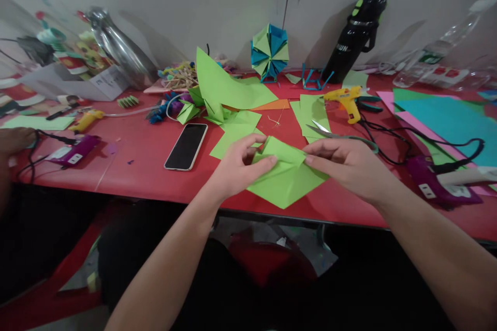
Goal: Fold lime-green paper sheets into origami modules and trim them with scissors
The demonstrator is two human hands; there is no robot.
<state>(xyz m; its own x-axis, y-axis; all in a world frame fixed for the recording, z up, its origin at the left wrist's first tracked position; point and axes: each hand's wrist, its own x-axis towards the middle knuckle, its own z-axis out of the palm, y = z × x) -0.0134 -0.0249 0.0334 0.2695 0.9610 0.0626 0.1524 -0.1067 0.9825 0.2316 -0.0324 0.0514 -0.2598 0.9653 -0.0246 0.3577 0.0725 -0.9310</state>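
Near the centre of the frame, the person's hands grip one folded green sheet [285, 186] above the near edge of the red bench [143, 183]. The left hand [240, 165] lays its thumb flat on the upper layer, its fingers curled at the far side, seemingly to hold a fold down. The right hand [347, 163] pinches the sheet's right corner between thumb and fingers, probably so that the paper is steadied from both sides; the lowest point hangs towards the person.

Scissors [330, 133] lie just beyond the right hand, across loose green pieces [310, 108], apparently parked within easy reach. The yellow glue gun [347, 101] rests behind them, its cord running off to the right. A phone [186, 147] lies flat left of the sheet, clear of the working spot.

At the upper left, an open white box [111, 83] holds colourful handmade figures, one with a red-and-white base; the rest overlap too much to sort out. Right of it stands a steel flask [120, 46], and at the upper right a black bottle [355, 41]; both are opaque, so their contents cannot be told. A clear plastic bottle [442, 49] stands farther right.
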